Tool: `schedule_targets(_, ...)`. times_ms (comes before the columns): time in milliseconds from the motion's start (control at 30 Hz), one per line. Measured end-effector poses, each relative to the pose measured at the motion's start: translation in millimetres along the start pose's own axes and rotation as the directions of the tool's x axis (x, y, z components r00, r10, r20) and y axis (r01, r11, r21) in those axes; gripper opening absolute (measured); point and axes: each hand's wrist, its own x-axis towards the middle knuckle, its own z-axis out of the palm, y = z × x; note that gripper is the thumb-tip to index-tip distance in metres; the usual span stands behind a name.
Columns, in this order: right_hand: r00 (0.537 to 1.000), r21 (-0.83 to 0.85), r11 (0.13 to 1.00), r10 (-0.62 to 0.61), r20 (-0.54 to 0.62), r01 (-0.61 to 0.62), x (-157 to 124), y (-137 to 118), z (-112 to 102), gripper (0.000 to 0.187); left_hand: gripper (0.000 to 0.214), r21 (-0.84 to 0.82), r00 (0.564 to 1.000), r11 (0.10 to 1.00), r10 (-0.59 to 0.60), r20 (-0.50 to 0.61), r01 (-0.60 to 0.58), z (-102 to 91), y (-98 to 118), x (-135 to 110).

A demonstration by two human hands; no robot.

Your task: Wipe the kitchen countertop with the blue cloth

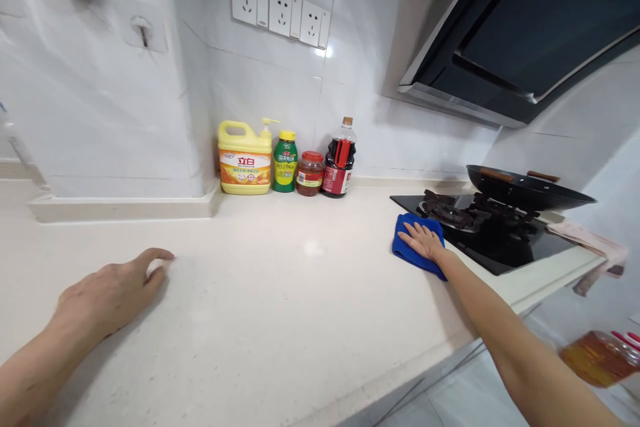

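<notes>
My right hand (424, 239) lies flat, fingers stretched out, pressing on a blue cloth (406, 248) on the cream countertop (280, 293), right at the left edge of the black gas stove (500, 240). My left hand (114, 292) rests on the countertop at the near left, fingers loosely curled, with nothing in it.
Against the back wall stand a yellow detergent jug (245, 159), a green bottle (285, 161), a red-lidded jar (311, 174) and a dark sauce bottle (340, 160). A black wok (525, 188) sits on the stove under a range hood (520, 33). An oil bottle (600, 357) sits low at right.
</notes>
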Motion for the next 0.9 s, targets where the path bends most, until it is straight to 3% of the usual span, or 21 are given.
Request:
schedule_targets(167, 0.994, 0.028, 0.999, 0.040, 0.107, -0.043, 23.6, -85.2, -8.1, 0.083, 0.055, -0.001, 1.000, 1.000, 0.019, -0.007, -0.019, -4.6, 8.0, -13.8)
schedule_targets(400, 0.977, 0.092, 0.985, -0.158, 0.145, 0.146, 30.3, -238.2, -25.5, 0.084, 0.052, -0.002, 0.999, 1.000, 0.029, -0.023, -0.029, -8.9, 18.6, -29.7)
schedule_targets(600, 0.917, 0.159, 0.925, -0.369, 0.151, 0.346, 1.0, -355.4, -40.6, 0.084, 0.051, -0.005, 0.996, 0.998, 0.063, -0.057, -0.064, -5.1, 22.5, -33.4)
schedule_targets(733, 0.863, 0.194, 0.869, -0.484, 0.144, 0.455, -34.2, -400.6, -52.0, 0.084, 0.051, -0.062, 0.996, 0.996, 0.060, -0.073, -0.064, -5.4, 21.1, -32.1)
schedule_targets(900, 0.804, 0.234, 0.808, -0.578, 0.136, 0.541, -86.0, -420.1, -62.1, 0.082, 0.052, -0.136, 0.992, 0.987, 0.069, -0.102, -0.083, -4.6, 15.2, -27.9)
